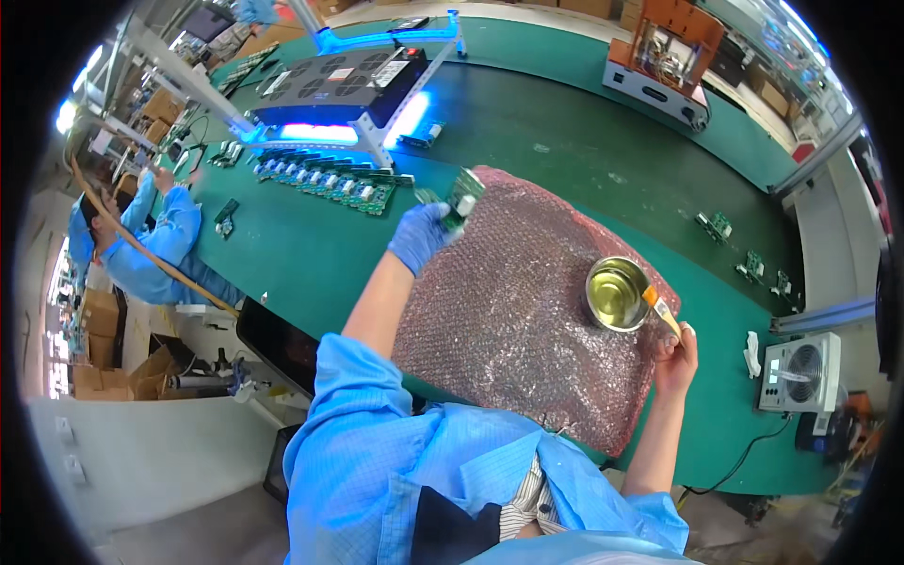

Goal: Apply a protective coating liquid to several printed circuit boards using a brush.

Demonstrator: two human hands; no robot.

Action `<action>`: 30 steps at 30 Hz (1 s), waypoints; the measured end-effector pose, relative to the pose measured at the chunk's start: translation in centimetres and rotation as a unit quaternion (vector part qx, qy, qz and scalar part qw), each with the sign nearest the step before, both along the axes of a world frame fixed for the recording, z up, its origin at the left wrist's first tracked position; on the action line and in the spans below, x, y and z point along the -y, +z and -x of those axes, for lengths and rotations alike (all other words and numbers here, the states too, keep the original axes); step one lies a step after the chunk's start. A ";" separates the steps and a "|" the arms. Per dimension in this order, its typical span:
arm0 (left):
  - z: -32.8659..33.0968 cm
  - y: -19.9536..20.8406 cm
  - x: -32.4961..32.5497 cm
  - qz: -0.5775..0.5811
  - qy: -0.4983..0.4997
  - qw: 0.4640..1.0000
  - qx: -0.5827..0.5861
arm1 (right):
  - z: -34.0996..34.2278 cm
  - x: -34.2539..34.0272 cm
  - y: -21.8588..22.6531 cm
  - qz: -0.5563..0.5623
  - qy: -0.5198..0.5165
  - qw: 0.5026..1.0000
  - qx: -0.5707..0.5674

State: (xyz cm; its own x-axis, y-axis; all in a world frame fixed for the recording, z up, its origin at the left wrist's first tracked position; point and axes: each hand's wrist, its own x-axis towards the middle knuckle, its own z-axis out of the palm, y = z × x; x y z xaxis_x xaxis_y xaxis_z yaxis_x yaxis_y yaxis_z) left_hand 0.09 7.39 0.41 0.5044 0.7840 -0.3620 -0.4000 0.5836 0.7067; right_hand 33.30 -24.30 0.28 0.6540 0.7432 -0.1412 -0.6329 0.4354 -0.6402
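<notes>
The gloved left hand (419, 239) grips a green circuit board (464, 199) while the right hand (676, 362) pinches a brush (663, 310) by a metal bowl (593, 303) of yellowish liquid (617, 303).

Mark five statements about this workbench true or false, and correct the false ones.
1. The left hand is gloved in blue. True.
2. The right hand grips a screwdriver. False: it holds a brush.
3. The round bowl of yellowish liquid stands on reddish bubble wrap. True.
4. The left hand is empty. False: it holds a green circuit board.
5. The white boxy fan stands right of the bubble wrap. True.
</notes>
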 end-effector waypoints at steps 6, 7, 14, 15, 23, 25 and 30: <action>2.7 -1.7 6.2 0.061 -0.034 0.997 0.015 | 1.7 -0.2 0.4 0.044 0.030 0.999 0.003; 2.7 -1.7 6.8 0.049 -0.029 0.998 0.000 | 1.7 -0.1 0.6 0.049 0.026 0.998 0.004; 4.8 -2.5 4.7 -0.031 0.036 0.990 0.132 | 1.4 -0.2 0.4 0.068 -0.010 0.995 -0.067; 5.9 -1.9 4.2 -0.026 0.040 0.988 0.145 | 1.6 -0.5 0.4 0.063 -0.004 0.996 -0.062; 9.8 -7.7 3.1 -0.136 0.238 0.962 -0.007 | 2.9 -3.9 5.1 0.072 0.022 0.996 0.051; 9.3 -4.5 5.0 -0.059 0.264 0.960 0.073 | 5.3 -8.2 7.8 0.042 0.057 0.992 0.103; 11.5 -4.9 5.8 -0.018 0.260 0.945 0.199 | 15.6 -19.4 15.1 0.015 0.252 0.941 0.225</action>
